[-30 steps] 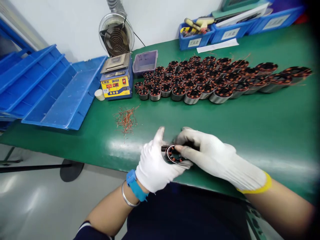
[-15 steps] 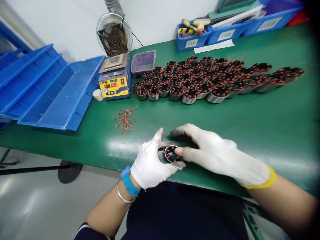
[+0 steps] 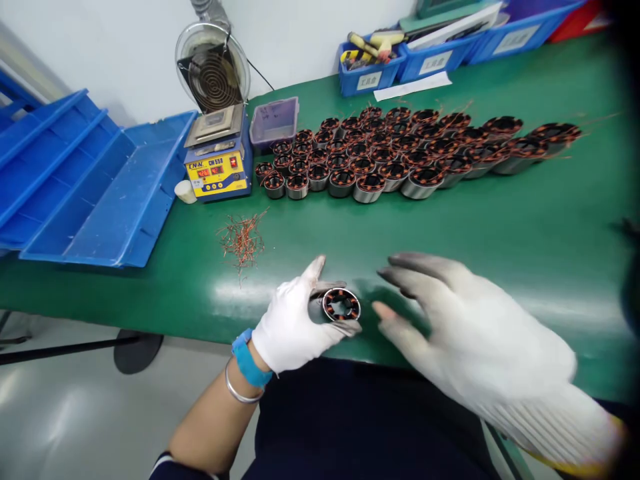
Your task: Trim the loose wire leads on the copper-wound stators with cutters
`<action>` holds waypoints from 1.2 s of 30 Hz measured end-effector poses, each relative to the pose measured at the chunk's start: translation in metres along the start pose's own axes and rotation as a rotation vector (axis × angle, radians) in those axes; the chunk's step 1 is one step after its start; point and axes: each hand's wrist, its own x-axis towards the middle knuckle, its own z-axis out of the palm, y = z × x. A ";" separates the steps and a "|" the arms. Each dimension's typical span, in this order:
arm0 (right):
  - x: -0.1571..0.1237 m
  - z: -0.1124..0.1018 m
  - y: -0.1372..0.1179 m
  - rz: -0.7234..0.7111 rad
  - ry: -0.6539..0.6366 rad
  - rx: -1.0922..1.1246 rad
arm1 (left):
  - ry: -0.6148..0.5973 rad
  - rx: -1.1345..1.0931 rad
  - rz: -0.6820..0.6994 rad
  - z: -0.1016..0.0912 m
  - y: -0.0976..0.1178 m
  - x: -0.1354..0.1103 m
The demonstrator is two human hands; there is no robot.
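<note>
My left hand (image 3: 295,323), in a white glove, is closed around a small metal stator ring with copper windings (image 3: 341,305), held just above the near edge of the green table (image 3: 500,213). My right hand (image 3: 470,327), also gloved, hovers to the right of the stator with fingers spread, holding nothing; it is slightly blurred. Several rows of similar wound stators (image 3: 400,150) stand at the back middle of the table. A small heap of cut copper wire pieces (image 3: 241,239) lies left of my hands.
A yellow and blue soldering station (image 3: 216,167) with a round fan (image 3: 213,67) behind it stands at the back left, beside a small purple box (image 3: 274,121). Blue trays (image 3: 100,180) lie at the left. Blue bins with tools (image 3: 370,63) line the far edge.
My right hand has let go of the stator and drawn away to the right with fingers spread. My left hand keeps holding the stator. The view has shifted slightly.
</note>
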 end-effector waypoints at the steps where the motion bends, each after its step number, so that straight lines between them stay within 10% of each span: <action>1: -0.002 -0.001 -0.003 -0.046 0.027 -0.023 | -0.020 -0.002 0.003 -0.002 -0.001 0.001; 11: -0.006 0.031 0.009 -0.032 -0.336 0.030 | -0.083 0.068 0.082 -0.006 -0.011 0.002; 21: 0.008 0.006 0.019 0.229 -0.593 0.561 | -0.075 0.192 0.344 -0.003 0.011 0.010; 36: 0.013 -0.024 0.036 0.387 -0.529 0.464 | 0.026 0.415 0.399 0.019 0.008 0.007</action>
